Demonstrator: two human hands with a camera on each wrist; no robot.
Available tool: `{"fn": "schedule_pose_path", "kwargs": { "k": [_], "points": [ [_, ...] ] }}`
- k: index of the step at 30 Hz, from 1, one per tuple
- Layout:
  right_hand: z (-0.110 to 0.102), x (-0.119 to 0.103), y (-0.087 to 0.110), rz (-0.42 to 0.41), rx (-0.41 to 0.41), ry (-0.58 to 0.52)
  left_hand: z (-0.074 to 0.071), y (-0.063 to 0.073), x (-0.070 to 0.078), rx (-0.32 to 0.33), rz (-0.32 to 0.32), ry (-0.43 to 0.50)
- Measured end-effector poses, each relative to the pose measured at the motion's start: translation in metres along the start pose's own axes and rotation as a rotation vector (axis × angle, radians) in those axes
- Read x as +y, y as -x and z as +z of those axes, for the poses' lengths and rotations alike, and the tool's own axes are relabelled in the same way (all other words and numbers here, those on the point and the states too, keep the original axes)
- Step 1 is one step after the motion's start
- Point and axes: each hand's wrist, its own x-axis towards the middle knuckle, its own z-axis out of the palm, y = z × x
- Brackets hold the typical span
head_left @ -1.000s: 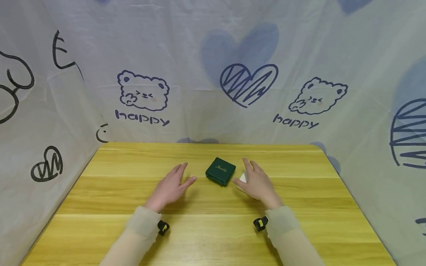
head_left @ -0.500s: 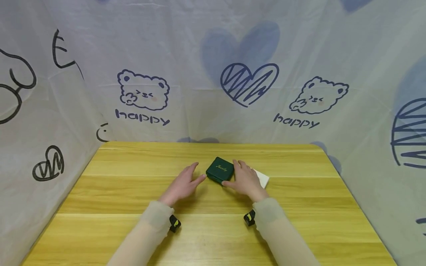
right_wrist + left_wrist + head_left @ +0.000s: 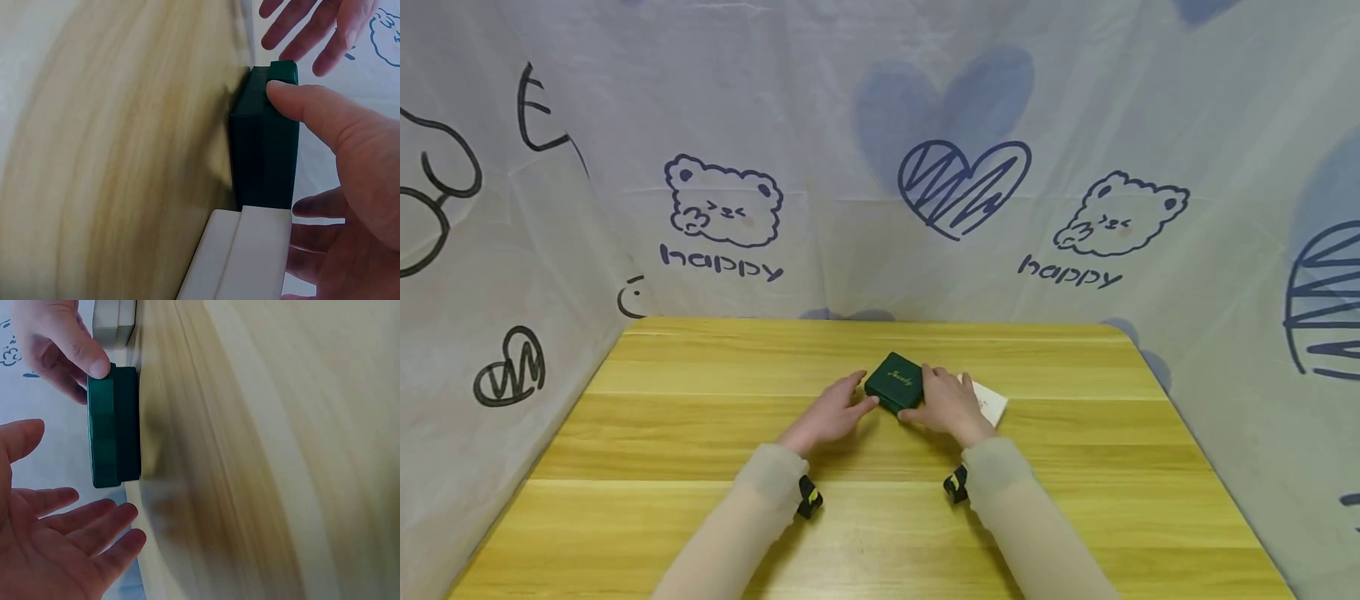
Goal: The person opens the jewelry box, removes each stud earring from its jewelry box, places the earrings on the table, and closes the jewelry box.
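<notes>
A closed dark green jewelry box (image 3: 895,379) with gold lettering on its lid sits near the middle of the table. My right hand (image 3: 951,406) holds its right side, thumb on the front corner, fingers around the right corner. In the right wrist view that thumb lies across the green box's (image 3: 265,156) front edge. My left hand (image 3: 833,412) is spread at the box's left; the left wrist view shows a gap between its fingers and the box. A white box (image 3: 988,404), partly hidden by my right hand, lies just right of the green one.
The wood-grain table (image 3: 880,533) ends at a back edge against a pale cloth (image 3: 850,267) printed with bears and hearts. More of the cloth hangs along both sides. A small black device (image 3: 808,497) is worn at each wrist.
My right hand has moved left from over the white box onto the green jewelry box, uncovering more of the white one. My left hand has come right, closer to the green box.
</notes>
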Motion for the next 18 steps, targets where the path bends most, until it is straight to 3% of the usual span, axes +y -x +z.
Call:
{"fn": "schedule_pose_path", "kwargs": {
  "k": [5,12,18],
  "points": [
    [0.001,-0.0013,-0.0007,-0.016,0.005,0.005,0.0052,-0.0062,-0.0027,-0.014,0.032,0.035],
    [0.0032,-0.0037,0.0001,-0.033,0.028,-0.045,0.0075,-0.01,-0.0035,0.019,0.063,0.065],
    [0.0005,-0.0073,0.0039,-0.024,0.032,-0.106,0.006,-0.009,-0.0014,0.056,0.028,0.073]
  ]
}}
